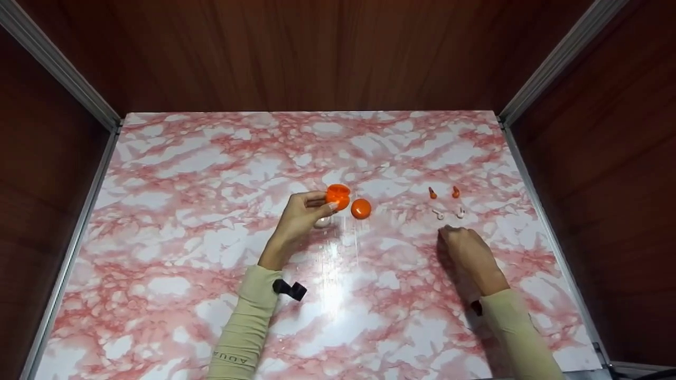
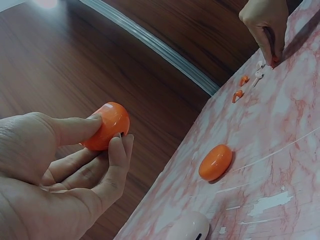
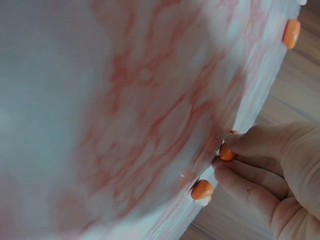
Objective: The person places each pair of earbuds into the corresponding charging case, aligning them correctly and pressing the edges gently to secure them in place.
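Observation:
My left hand (image 1: 298,219) holds an orange earbud case (image 1: 338,196) above the table, its lid raised in the head view. In the left wrist view, the thumb and fingers grip this case (image 2: 111,125) from both sides. On the table beside it lies a second orange case (image 1: 361,209), closed. A white case (image 1: 322,222) sits partly hidden below my left hand. At the right, my right hand (image 1: 467,250) reaches down to the tabletop. Its thumb and fingertips pinch a small orange earbud (image 3: 228,152), partly covered by them.
Two orange earbuds (image 1: 432,193) lie beyond my right hand, with two white earbuds (image 1: 439,214) nearer to it. Another orange earbud (image 3: 202,189) shows beside the fingers in the right wrist view. Brown wood panels (image 1: 317,58) wall the marbled table (image 1: 185,221) at the back and sides.

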### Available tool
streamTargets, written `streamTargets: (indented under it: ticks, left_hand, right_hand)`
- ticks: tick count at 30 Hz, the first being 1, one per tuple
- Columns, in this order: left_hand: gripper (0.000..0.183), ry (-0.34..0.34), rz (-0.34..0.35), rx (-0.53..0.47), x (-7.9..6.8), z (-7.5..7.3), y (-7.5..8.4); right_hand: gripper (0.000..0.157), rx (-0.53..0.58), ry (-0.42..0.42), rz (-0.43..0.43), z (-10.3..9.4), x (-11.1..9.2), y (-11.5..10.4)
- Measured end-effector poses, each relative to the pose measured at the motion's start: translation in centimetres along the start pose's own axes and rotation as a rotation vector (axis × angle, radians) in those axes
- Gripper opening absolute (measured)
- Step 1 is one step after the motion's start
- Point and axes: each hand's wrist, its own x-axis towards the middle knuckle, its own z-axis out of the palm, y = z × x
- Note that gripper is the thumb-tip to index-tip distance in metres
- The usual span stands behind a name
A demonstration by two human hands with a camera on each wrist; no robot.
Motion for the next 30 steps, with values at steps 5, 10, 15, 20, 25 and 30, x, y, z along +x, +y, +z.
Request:
streamTargets:
  ticks: [5,10,15,20,25,30]
  left_hand:
    - [0.036,0.000,0.003,0.004,-0.1,0.0,0.0]
    - [0.034,0.015,-0.006,-0.015,-0.1,-0.1,0.0]
    - [0.034,0.014,-0.005,-0.016,-0.2,-0.2,0.1]
    - [0.036,-0.004,0.003,-0.009,0.0,-0.2,0.1]
    - [0.036,-0.010,0.004,-0.009,-0.1,-0.2,0.0]
    - [0.036,-0.009,0.008,-0.014,-0.1,-0.1,-0.2]
  right_hand:
    - [0.018,0.043,-0.033,0.043,-0.1,0.4,0.0]
    - [0.019,0.166,0.000,0.089,-0.1,0.8,0.0]
    - [0.010,0.368,0.085,0.116,-0.4,1.2,-0.2]
    - [0.025,0.540,0.049,0.207,-1.4,1.8,-0.9]
    - [0.024,0.629,0.062,0.216,-1.8,2.6,-1.5]
    - [0.021,0.665,0.107,0.195,-2.3,3.3,-2.2]
